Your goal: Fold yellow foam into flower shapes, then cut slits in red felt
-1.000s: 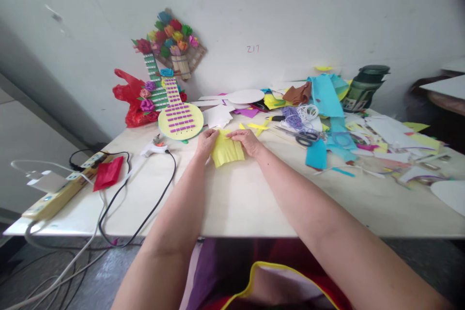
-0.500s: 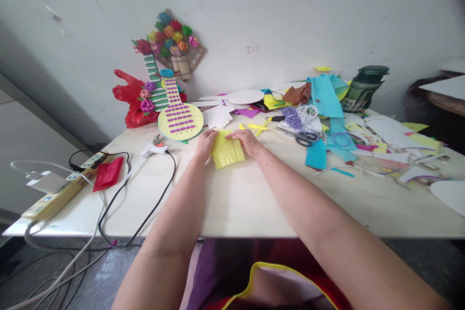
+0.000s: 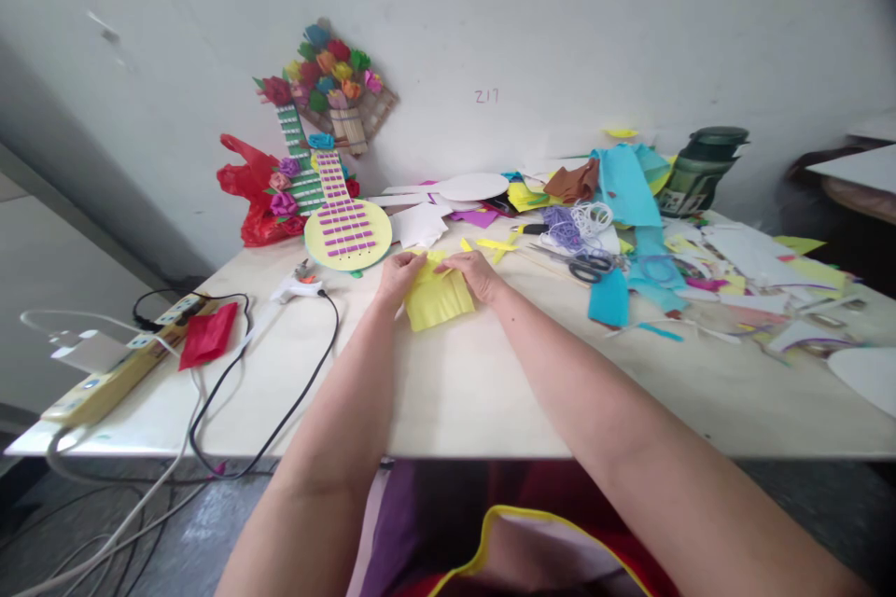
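Observation:
A piece of yellow crepe paper [image 3: 440, 303] spans the gap between my two hands, low over the table. My left hand [image 3: 400, 275] pinches its upper left edge. With thumb and fingers closed, my right hand [image 3: 477, 274] grips the upper right part. The paper's top edge looks gathered between the fingers, while its lower part hangs loose toward me. Small yellow paper strips [image 3: 498, 248] lie just beyond my right hand. A yellow guitar-shaped craft [image 3: 348, 235] with purple bars leans to the left of my left hand.
A white glue gun [image 3: 298, 289] with a black cord lies left, near a power strip [image 3: 119, 364] and a red packet [image 3: 208, 336]. Scissors [image 3: 588, 269], purple yarn [image 3: 562, 226], blue crepe paper [image 3: 608, 298] and paper scraps spread right. A green bottle [image 3: 704, 173] stands behind.
The top of the yellow crepe paper has become more bunched between my fingers, and its lower edge has dropped slightly toward me. Both hands stay in nearly the same place.

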The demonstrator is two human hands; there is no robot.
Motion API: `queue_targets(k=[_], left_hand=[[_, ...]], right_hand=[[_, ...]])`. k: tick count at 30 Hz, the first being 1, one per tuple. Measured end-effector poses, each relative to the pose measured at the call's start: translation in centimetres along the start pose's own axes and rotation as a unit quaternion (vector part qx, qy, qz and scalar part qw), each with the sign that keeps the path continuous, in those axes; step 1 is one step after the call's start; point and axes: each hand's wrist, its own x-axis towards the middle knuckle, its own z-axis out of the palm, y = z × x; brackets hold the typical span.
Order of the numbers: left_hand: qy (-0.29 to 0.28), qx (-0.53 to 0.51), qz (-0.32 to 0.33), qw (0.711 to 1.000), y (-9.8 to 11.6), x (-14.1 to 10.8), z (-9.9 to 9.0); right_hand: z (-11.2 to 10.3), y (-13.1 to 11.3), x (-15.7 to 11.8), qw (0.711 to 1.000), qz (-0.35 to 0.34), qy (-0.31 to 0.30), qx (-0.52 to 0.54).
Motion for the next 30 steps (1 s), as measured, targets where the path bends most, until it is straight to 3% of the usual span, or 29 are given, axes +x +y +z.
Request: queue_targets(k=[5,15,30], left_hand=[[0.001,0.027,0.020,0.999,-0.45,0.38,-0.10],[-0.010,0.027,0.045,0.999,-0.65,0.21,-0.17],[-0.017,-0.059,0.009,0.998,-0.32,0.30,-0.36]], right_hand=[[0.02,-0.11,-0.11,0.999,0.038,0.001,0.013],[-0.06,0.09,-0.13,0.997,0.050,0.003,0.051],[-0.03,0.14,-0.01,0.996,0.061,0.004,0.068]])
